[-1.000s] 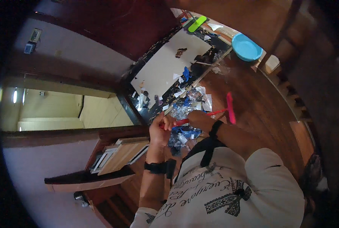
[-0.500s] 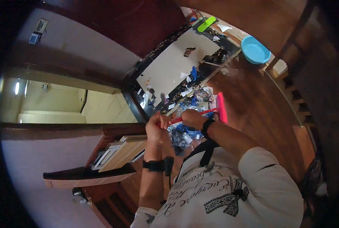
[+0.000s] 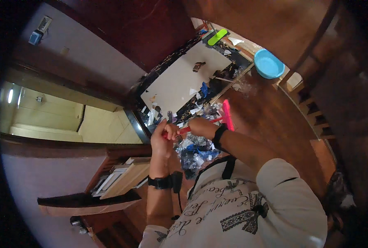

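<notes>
A pink broom (image 3: 227,115) with a red handle slants across in front of me, its wide head resting at the right side of a litter heap (image 3: 198,149). My left hand (image 3: 163,134) is closed around the upper end of the handle. Farther down, my right hand (image 3: 201,126) wraps the handle nearer the broom head. Crumpled clear plastic, blue scraps and white bits of paper make up the heap, partly hidden behind my hands and forearms.
More scraps lie over a pale floor panel (image 3: 179,76) with a dark patterned border. Beyond it are a lime-green broom or mop head (image 3: 217,37) and a light-blue basin (image 3: 269,64). At left, boards (image 3: 126,178) lean by a shelf (image 3: 89,206), below a doorway to a tiled room.
The whole view has shifted, so the room appears slightly lower and farther left. Both hands keep their hold on the broom, whose head stays beside the litter.
</notes>
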A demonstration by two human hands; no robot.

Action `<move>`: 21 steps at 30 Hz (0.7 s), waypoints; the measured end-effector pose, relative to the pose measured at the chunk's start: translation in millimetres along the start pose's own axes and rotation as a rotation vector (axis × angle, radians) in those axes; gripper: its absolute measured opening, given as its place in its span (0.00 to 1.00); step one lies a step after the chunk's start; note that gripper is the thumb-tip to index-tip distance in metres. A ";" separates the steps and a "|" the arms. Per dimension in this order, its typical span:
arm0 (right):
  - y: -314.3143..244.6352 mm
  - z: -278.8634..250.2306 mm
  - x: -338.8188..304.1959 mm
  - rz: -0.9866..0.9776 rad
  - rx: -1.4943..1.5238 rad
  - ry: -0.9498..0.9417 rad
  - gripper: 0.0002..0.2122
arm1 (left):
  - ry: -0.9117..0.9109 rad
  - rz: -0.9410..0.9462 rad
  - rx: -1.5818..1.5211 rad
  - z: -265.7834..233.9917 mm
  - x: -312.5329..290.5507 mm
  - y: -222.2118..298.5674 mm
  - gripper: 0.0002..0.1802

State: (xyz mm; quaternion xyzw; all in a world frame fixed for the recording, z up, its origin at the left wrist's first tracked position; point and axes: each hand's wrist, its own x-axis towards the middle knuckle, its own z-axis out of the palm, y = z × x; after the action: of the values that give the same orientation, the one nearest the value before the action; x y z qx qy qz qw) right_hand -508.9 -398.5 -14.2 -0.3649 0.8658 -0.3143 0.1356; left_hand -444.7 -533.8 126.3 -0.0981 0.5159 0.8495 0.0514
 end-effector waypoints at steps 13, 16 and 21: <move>168.5 -80.3 -12.3 0.312 -0.298 -0.136 0.06 | -0.101 -0.074 -0.207 74.1 145.9 -91.3 0.26; 214.8 -105.9 -11.0 0.429 -0.252 -0.151 0.07 | -0.104 -0.151 -0.281 92.4 195.6 -116.1 0.26; 298.5 -130.3 1.5 0.511 -0.181 -0.263 0.08 | -0.079 -0.136 -0.298 132.5 268.7 -161.7 0.26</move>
State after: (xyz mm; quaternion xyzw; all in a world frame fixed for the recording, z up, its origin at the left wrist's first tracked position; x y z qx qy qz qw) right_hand -733.6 -181.5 -106.4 -0.1835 0.9291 -0.1413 0.2883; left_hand -691.4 -345.3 -13.5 -0.1058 0.3739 0.9144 0.1139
